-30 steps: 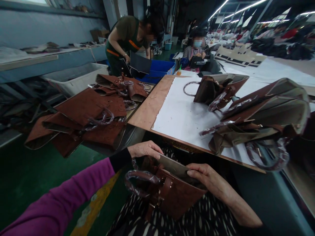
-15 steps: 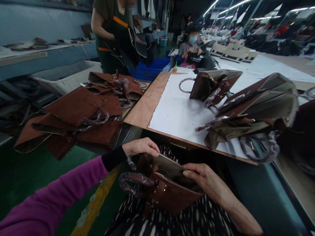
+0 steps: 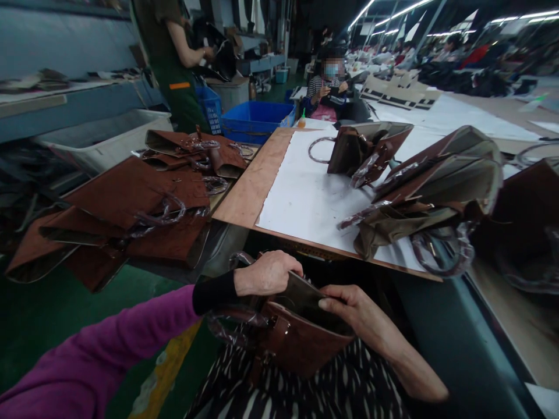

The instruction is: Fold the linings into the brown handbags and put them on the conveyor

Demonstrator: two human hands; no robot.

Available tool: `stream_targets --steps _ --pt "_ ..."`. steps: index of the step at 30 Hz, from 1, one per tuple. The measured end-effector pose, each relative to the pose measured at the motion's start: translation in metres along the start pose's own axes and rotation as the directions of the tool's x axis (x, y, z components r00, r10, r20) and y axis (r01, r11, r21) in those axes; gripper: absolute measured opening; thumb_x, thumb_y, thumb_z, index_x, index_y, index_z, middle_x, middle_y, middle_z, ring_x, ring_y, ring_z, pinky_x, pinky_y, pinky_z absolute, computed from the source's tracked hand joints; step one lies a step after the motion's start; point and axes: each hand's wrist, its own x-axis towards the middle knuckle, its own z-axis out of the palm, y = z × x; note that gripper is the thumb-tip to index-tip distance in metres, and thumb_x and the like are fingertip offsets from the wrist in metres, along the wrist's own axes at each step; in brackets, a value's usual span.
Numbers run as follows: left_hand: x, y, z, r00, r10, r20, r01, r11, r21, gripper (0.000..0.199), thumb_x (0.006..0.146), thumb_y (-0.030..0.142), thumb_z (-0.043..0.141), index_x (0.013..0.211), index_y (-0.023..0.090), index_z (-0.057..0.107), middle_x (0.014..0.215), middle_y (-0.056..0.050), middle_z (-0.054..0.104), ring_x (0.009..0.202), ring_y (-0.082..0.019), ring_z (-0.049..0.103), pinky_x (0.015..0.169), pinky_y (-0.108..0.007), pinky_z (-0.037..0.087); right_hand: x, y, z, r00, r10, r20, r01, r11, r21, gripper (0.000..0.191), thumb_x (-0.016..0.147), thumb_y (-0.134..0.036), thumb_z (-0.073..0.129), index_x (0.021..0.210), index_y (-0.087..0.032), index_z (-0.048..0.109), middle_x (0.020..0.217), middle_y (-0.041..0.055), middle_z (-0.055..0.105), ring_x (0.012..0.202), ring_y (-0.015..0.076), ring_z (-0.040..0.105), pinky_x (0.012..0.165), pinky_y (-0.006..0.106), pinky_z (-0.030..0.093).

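Observation:
A brown handbag [image 3: 305,343] rests on my lap over black-and-white patterned cloth, its mouth gaping to show a grey-olive lining. Its handle [image 3: 231,326], wrapped in clear plastic, points to the left. My left hand [image 3: 267,273] is closed over the bag's far rim, with the fingertips partly hidden inside. My right hand [image 3: 356,308] pinches the same rim farther right, thumb on the lining side and fingers behind. Metal fittings show on the strap at the bag's near side.
More brown handbags [image 3: 131,203] are heaped to my left. On the white-covered table [image 3: 297,198] ahead stand other handbags [image 3: 441,174]. Behind are a blue crate [image 3: 257,119] and a pale bin [image 3: 109,137]. One person [image 3: 170,64] stands at the back left; another [image 3: 325,93] sits beyond the table.
My left hand has moved right along the rim and its fingers have curled over into the bag. My right hand keeps its pinch. The standing person has turned and shifted left.

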Motion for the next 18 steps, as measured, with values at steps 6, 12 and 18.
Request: stream_targets --steps 6,12,18 --pt "-0.001 0.001 -0.006 0.999 -0.034 0.012 0.035 0.997 -0.072 0.031 0.07 0.016 0.044 0.09 0.021 0.067 0.088 -0.001 0.067 0.08 -0.017 0.058 0.073 -0.024 0.039 -0.001 -0.003 -0.002 0.999 -0.019 0.039 0.014 0.99 0.141 0.018 0.073 -0.031 0.058 0.077 -0.015 0.064 0.069 -0.0004 0.058 0.066 0.0143 0.048 0.06 0.023 0.035" --pt "0.001 0.009 -0.006 0.993 -0.115 -0.002 0.114 0.99 -0.079 0.029 0.081 0.034 0.044 0.083 0.02 0.069 0.08 -0.001 0.068 0.075 -0.016 0.058 0.063 -0.022 0.037 0.003 0.003 0.002 0.997 0.036 -0.063 -0.028 0.992 0.121 0.043 0.081 -0.052 0.044 0.057 -0.017 0.042 0.053 -0.0046 0.033 0.049 0.0081 0.026 0.045 0.022 0.021" --pt "-0.001 0.013 -0.004 0.994 -0.111 0.012 0.111 0.992 -0.059 0.027 0.079 0.032 0.045 0.076 0.019 0.068 0.073 0.0 0.066 0.068 -0.015 0.057 0.06 -0.022 0.034 0.001 -0.006 0.004 0.988 0.147 -0.036 -0.138 0.974 0.18 0.045 0.076 -0.057 0.046 0.056 -0.018 0.039 0.05 -0.0056 0.03 0.046 0.0067 0.022 0.042 0.022 0.017"
